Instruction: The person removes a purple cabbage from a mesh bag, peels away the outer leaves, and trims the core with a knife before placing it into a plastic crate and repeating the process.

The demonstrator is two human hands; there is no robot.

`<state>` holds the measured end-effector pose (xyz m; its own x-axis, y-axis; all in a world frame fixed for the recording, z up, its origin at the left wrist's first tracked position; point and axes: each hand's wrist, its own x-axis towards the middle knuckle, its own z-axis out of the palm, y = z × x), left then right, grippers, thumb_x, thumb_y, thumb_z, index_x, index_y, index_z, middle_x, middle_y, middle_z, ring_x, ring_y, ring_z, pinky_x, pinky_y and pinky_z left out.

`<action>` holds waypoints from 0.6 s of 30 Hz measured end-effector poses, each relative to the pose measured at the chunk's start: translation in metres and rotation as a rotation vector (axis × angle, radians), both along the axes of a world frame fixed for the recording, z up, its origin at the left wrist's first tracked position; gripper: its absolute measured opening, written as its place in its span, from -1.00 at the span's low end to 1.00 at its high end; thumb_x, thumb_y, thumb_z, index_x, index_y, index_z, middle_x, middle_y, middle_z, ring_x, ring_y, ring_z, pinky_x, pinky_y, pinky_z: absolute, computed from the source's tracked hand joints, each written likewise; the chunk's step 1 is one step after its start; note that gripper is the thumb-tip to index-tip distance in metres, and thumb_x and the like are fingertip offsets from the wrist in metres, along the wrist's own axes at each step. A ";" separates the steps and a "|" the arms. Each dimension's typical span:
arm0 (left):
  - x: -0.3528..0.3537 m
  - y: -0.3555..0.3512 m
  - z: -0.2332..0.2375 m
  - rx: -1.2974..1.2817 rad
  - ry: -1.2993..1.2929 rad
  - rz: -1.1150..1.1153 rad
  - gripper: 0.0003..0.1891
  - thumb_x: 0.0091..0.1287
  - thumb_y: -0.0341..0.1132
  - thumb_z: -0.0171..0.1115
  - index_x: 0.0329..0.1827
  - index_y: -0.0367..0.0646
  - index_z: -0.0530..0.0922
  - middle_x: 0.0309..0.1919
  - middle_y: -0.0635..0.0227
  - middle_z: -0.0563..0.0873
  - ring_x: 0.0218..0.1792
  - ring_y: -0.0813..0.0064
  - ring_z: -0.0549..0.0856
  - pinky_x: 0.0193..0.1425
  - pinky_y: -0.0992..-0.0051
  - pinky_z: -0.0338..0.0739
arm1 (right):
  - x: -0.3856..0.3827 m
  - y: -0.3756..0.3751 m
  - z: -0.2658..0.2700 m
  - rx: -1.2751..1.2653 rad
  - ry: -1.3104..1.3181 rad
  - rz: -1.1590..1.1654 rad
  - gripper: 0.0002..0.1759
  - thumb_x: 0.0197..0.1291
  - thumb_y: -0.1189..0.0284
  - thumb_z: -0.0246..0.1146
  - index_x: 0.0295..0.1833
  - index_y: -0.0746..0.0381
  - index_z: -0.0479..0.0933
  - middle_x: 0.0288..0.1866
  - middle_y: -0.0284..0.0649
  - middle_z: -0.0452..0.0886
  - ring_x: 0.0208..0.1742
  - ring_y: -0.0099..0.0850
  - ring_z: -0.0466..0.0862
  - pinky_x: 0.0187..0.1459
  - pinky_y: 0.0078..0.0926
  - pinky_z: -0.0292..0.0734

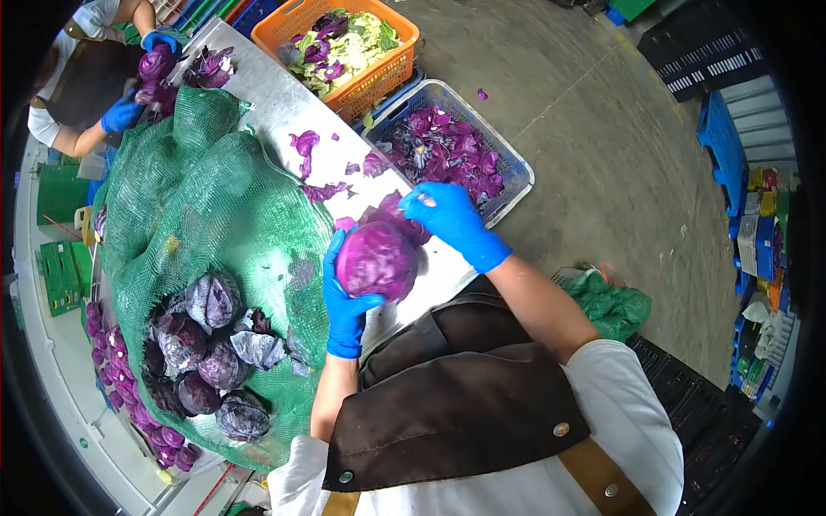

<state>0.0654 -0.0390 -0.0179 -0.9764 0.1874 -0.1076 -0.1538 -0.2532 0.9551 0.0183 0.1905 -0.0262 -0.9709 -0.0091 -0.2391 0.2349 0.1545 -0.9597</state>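
My left hand [344,297], in a blue glove, is wrapped round the left and lower side of a peeled red cabbage [377,262], holding it above the metal table. Just beyond the cabbage, my right hand [452,219], also gloved in blue, has its fingers curled together. A small pale bit shows at those fingers, too small to name. Loose purple leaves [391,211] lie between the right hand and the cabbage; whether the fingers grip one is hidden. To the left, several unpeeled red cabbages [222,365] sit in the opening of a green mesh sack [206,206].
Torn leaves [323,191] lie on the metal table [267,107]. Beside it stand a grey-blue crate [525,176] of purple leaves and an orange crate [391,69] of pale ones. Peeled cabbages [129,387] line the far left. A co-worker's gloved hands [125,112] hold cabbage at upper left.
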 end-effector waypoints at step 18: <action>0.006 -0.012 -0.005 0.940 -0.575 0.154 -0.22 0.35 -0.01 0.33 0.55 -0.09 0.21 0.45 0.07 0.40 0.42 -0.02 0.45 0.38 -0.19 0.48 | 0.015 -0.055 0.029 0.479 0.763 0.196 -0.51 0.15 0.10 0.41 0.19 0.00 0.60 0.17 -0.33 0.61 -0.26 -0.27 0.75 -0.36 -0.36 0.65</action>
